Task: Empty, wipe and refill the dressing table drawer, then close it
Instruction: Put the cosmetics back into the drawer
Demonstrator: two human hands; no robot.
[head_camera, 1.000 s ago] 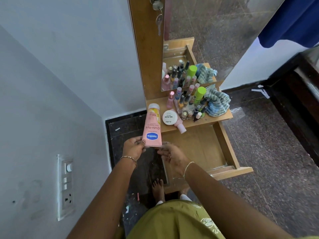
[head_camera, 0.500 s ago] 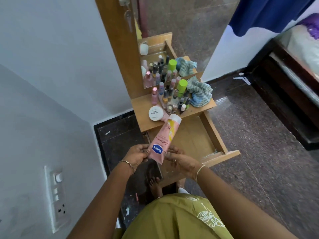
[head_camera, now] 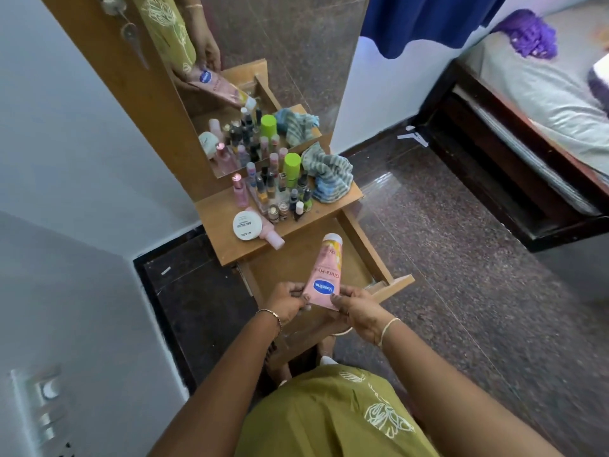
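The pink lotion tube (head_camera: 324, 271) sits at frame centre over the open drawer (head_camera: 362, 252), its cap now tilted toward the upper right rather than upright as a second ago. Left hand (head_camera: 287, 301) and right hand (head_camera: 359, 311) both pinch its crimped end. One tube, one white jar (head_camera: 247, 225), one striped cloth (head_camera: 329, 174), and many small bottles (head_camera: 280, 189) crowd the shelf above.

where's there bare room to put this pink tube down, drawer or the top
The open drawer floor looks bare between its side walls and front panel. On the table top, the only free patch is the left and front edge around the white round tub. The middle is packed with small bottles; the striped cloth fills the right end.
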